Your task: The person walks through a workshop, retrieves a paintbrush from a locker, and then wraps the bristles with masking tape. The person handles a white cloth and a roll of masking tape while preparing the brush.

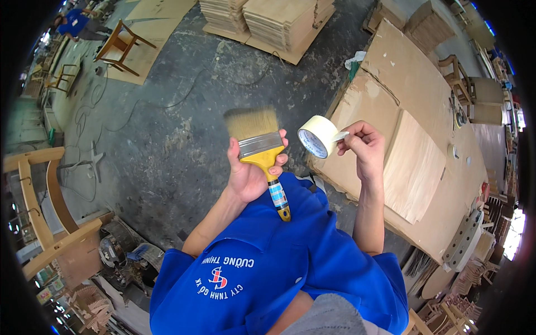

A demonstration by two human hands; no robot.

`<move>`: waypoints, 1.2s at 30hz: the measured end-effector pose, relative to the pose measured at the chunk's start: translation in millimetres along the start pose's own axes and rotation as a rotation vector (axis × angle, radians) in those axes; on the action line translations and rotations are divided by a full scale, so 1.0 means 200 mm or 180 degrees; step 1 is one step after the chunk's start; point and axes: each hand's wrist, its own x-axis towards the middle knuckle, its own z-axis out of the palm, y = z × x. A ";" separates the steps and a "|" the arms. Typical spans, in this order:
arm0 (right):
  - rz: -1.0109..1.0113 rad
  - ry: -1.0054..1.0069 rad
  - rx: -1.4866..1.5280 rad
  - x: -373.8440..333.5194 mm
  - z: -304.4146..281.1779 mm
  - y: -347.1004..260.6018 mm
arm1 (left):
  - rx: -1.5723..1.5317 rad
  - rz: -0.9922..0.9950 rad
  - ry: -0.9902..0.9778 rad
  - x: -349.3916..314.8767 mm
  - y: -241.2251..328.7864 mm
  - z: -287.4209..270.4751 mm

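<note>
My left hand (248,180) is wrapped round a wide paintbrush (263,158) with a yellow handle, a metal band and pale bristles that point away from me. The bristle tips are slightly blurred. To its right, my right hand (365,146) pinches the loose end of a roll of cream-coloured tape (319,136). The roll hangs from that end, just left of my fingertips and apart from the brush. Both things are held in front of my blue shirt, above the floor.
A cardboard-covered worktable (416,72) stands at the right, with a thin wooden sheet (416,167) on it. Stacked boards (279,25) lie ahead. A wooden chair frame (47,212) is at the left. A cable (184,95) crosses the floor. A person (75,23) in blue is far left.
</note>
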 end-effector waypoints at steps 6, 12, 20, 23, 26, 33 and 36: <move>-0.0067 0.0074 -0.1719 -0.03 0.06 -0.07 | 0.0680 0.0109 -0.0089 -0.02 0.03 0.09; -0.0314 -0.0262 -0.2007 -0.08 0.28 -0.15 | 0.0932 -0.0010 0.0234 -0.03 0.04 0.23; -0.1250 -0.0305 -0.2665 -0.04 0.45 -0.19 | 0.1597 0.0275 0.0527 -0.06 0.04 0.32; -0.1077 -0.0449 -0.2660 -0.04 0.48 -0.22 | 0.1664 0.0354 0.0510 -0.07 0.04 0.34; -0.1099 -0.0492 -0.2802 -0.06 0.51 -0.25 | 0.1687 0.0432 0.0573 -0.08 0.03 0.36; -0.1055 -0.0512 -0.3127 -0.09 0.61 -0.26 | 0.1778 0.0746 0.0898 -0.10 0.02 0.40; -0.0983 -0.0540 -0.3017 -0.09 0.63 -0.27 | 0.1899 0.0776 0.0812 -0.12 0.04 0.40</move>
